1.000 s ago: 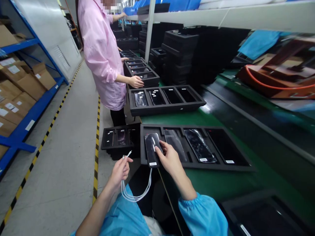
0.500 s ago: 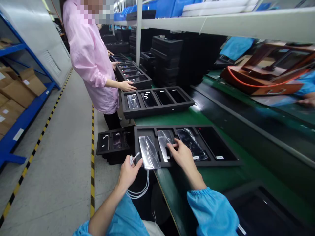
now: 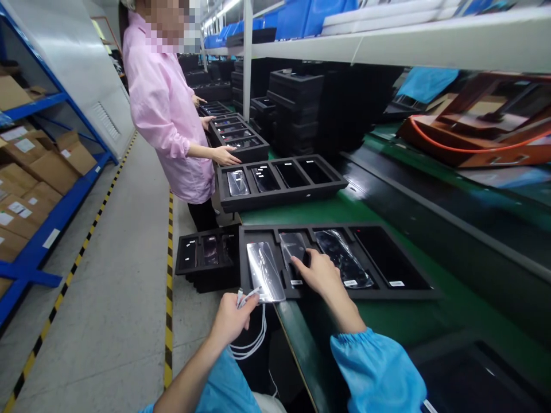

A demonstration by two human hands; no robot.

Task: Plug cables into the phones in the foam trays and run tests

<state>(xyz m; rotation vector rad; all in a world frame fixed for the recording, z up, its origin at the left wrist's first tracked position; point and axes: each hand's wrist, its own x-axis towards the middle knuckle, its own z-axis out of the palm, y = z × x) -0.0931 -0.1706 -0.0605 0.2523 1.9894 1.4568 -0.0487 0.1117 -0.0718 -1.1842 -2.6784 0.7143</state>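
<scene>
My left hand [image 3: 232, 318] is closed on white USB cables [image 3: 249, 347]; their plugs stick up past the thumb and loops hang below. Beside its fingertips, a film-covered phone [image 3: 262, 267] lies in the leftmost part of the black foam tray [image 3: 336, 293], its lower end over the front rim. My right hand [image 3: 321, 272] pinches the right edge of a second film-wrapped phone [image 3: 291, 246] in the neighbouring slot; the fingers hide part of it. To the right lie a phone in crinkled film [image 3: 340, 255] and a dark phone [image 3: 390, 255], both with white labels.
Another foam tray of phones [image 3: 284, 192] stands behind on the green bench [image 3: 267, 217]. Stacked trays [image 3: 206, 281] sit lower left. A person in a pink coat [image 3: 166, 115] works at further trays. A dark tray [image 3: 469, 367] is at lower right, a shelf [image 3: 387, 40] overhead.
My left hand has moved slightly right, bringing the cable plugs over the leftmost phone's lower end. The phone under my right hand looks darker and flatter in its slot. The view has shifted a little.
</scene>
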